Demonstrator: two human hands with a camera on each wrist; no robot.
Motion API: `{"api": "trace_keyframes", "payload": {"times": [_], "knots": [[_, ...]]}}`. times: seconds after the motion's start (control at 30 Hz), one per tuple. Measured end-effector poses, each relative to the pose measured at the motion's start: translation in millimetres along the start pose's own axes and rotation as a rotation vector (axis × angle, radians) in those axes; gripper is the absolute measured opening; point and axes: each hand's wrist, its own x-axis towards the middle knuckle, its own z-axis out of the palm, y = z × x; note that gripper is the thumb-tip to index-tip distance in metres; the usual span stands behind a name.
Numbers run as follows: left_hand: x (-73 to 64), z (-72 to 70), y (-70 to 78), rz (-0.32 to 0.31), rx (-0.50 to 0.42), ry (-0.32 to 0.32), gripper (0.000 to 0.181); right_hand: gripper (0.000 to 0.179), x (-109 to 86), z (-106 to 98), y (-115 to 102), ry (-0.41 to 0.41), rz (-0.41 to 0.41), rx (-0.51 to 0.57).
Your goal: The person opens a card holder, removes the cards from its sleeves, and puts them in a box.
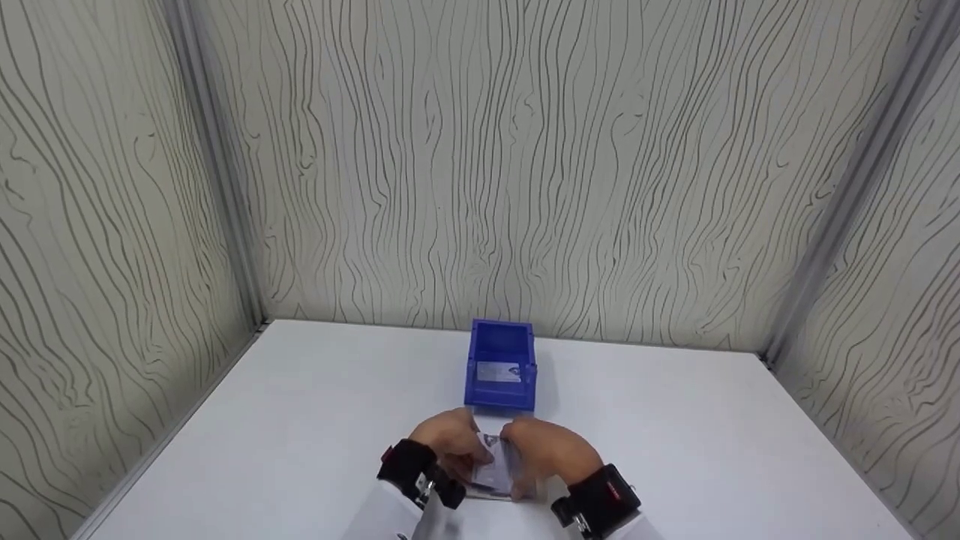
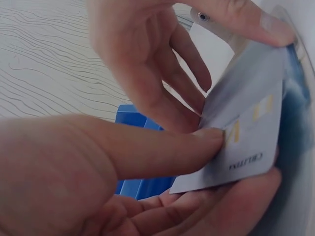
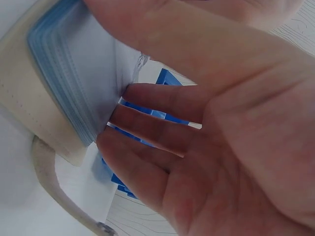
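Wood-grain panels [image 1: 510, 165] wall in the white worktop [image 1: 300, 420] on its left, back and right edges, with a grey post [image 1: 210, 150] rising from the back left corner. Well in from the left edge, the left hand [image 1: 448, 435], its wrist in a black band [image 1: 407, 465], pinches a pale, tilted card [image 2: 256, 132] between thumb and curled fingers. Straight beyond, near the middle of the back edge, stands a blue bin [image 1: 501, 396], with a pale label [image 1: 499, 372] showing on it or in it; I can't tell which. Between the hands, on the bin's near side, the card holder [image 3: 74, 78] is spread, its sleeves blue-edged and a beige strap [image 3: 49, 177] trailing; the hands hide much of it. To the right, the right hand [image 1: 551, 450] is partly curled, thumb and fingertips gripping the sleeves. Another post [image 1: 855, 172] marks the back right corner.
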Motion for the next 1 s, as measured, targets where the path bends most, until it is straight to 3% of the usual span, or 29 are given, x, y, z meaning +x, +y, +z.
{"api": "trace_keyframes", "payload": {"times": [0.17,0.43,0.83,1.0], "knots": [[-0.9,-8.3,-1.9,-0.011,0.026,0.005,0.026,0.067,2.1,0.4,2.3,-0.003,-0.004,-0.001],[-2.9,-19.7,-5.3,0.005,0.110,0.026,0.020,0.071,3.2,1.2,4.5,-0.006,-0.007,-0.016],[-2.8,-21.5,-8.8,-0.013,0.105,0.032,0.023,0.072,0.3,-1.1,9.2,-0.022,-0.013,0.010],[-5.7,-25.7,-8.8,0.017,0.173,0.048,0.024,0.069,-1.2,-1.8,10.1,-0.011,-0.039,0.004]]}}
